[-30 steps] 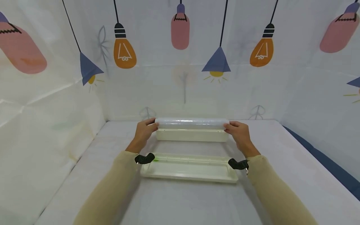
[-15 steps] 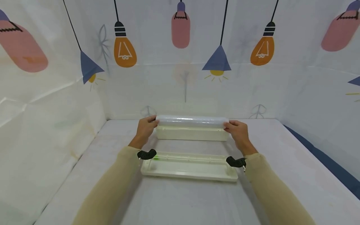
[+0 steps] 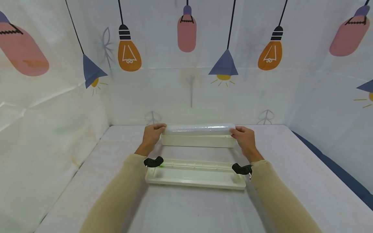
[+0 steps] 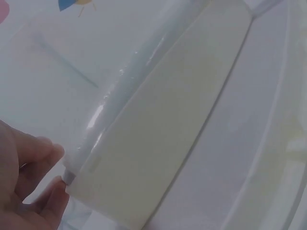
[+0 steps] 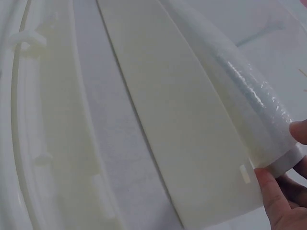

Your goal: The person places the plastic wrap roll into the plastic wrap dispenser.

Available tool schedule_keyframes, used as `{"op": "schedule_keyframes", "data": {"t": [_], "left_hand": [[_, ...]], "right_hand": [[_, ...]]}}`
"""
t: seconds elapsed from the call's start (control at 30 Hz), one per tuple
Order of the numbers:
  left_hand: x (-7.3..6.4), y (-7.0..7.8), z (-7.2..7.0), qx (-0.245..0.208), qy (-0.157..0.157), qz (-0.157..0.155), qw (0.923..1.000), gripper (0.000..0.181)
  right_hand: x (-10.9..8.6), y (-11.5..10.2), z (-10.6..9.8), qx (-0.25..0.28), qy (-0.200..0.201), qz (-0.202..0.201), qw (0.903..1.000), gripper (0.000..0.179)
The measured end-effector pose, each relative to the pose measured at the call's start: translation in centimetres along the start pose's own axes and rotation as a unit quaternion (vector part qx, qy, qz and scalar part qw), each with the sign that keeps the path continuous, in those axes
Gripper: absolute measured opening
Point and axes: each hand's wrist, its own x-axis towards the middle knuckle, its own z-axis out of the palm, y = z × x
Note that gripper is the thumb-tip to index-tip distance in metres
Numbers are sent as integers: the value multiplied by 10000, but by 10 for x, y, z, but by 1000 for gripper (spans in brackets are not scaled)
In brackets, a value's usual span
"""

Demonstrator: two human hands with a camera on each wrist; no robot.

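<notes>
A roll of cling film [image 3: 199, 129] lies lengthwise over a long cream box [image 3: 198, 141] at the back of the table. Its left end sits down at the box's rim, while its right end stands slightly higher. My left hand [image 3: 152, 134] holds the left end, fingertips at the grey core [image 4: 69, 177] that pokes out. At the other end my right hand [image 3: 244, 139] grips the roll, thumb on the film and fingers around the core's end [image 5: 285, 163]. The box's inside is mostly hidden by the roll.
Nearer me lies a shallow cream lid [image 3: 195, 178], inner side up, with a ridge along its far edge and a green mark at its left. The white table [image 3: 192, 210] meets a printed cloth wall [image 3: 189, 90] just behind the box.
The roll has come down slightly, its left end sinking toward the box. Both hands have gone with it, shifting only a little.
</notes>
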Motion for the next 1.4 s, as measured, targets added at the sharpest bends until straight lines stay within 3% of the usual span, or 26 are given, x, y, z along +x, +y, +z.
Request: {"op": "schedule_keyframes", "data": {"t": [0.17,0.47,0.83,1.4], "left_hand": [[-1,2,2,218,31,145,9997,26],[-2,-1,1,253,71,-110,9996,28],[-8,-1,4,300,149,-174,9993,27],[-7,-7,1,345,137,-147,9992,29]], "right_hand": [[-1,1,0,-186,-24,-21,9998,42],[0,2,-1,-436,-152,-134,9988,45],[-2,0,-7,-643,-396,-198,9969,47],[0,-1,-8,-556,-560,-287,9965,48]]}}
